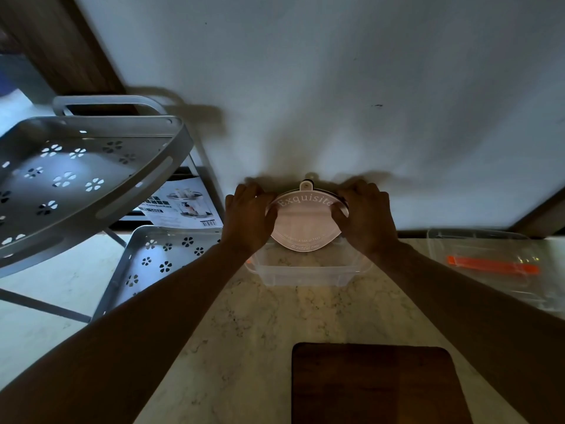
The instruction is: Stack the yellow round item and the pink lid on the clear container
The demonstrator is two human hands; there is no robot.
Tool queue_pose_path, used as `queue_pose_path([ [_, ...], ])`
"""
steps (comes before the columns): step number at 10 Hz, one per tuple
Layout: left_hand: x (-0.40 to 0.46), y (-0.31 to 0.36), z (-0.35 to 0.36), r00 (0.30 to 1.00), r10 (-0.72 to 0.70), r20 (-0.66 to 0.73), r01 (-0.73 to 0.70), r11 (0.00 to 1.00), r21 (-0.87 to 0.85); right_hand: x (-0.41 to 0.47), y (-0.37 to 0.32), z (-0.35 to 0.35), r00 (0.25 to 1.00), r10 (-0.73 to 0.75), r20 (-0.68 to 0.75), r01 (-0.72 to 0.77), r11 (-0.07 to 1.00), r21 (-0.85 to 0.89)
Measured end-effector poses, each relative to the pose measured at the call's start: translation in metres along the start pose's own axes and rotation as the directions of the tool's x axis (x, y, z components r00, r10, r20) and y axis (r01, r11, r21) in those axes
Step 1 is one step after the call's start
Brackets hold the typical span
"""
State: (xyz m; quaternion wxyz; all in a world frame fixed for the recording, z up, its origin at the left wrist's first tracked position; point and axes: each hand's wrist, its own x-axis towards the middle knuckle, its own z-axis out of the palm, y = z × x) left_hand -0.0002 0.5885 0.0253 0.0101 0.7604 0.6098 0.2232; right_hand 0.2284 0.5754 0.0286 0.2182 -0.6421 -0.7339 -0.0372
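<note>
A round pink lid [305, 223] printed with "Exquisite" is held tilted against the white wall, above the back of the clear container [305, 275]. My left hand [249, 215] grips its left edge and my right hand [365, 217] grips its right edge. A small tab sticks up at the lid's top. A dark rim shows behind the lid's upper right edge. The clear rectangular container stands open on the marble counter, just below the lid. No yellow round item shows; it may be hidden behind the lid.
A grey perforated shelf rack [76, 179] stands at the left with a printed box [180, 206] behind it. A dark wooden board [376, 384] lies at the counter's front. At the right lies a clear lid [489, 264] with an orange clip.
</note>
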Motion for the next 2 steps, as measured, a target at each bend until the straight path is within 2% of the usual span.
queue_pose_path([
  [2, -0.0039, 0.0011, -0.0074, 1.000, -0.021, 0.016, 0.021, 1.000, -0.007, -0.0044, -0.0007, -0.0071, 0.998, 0.042, 0.039, -0.044, 0.998, 0.034],
])
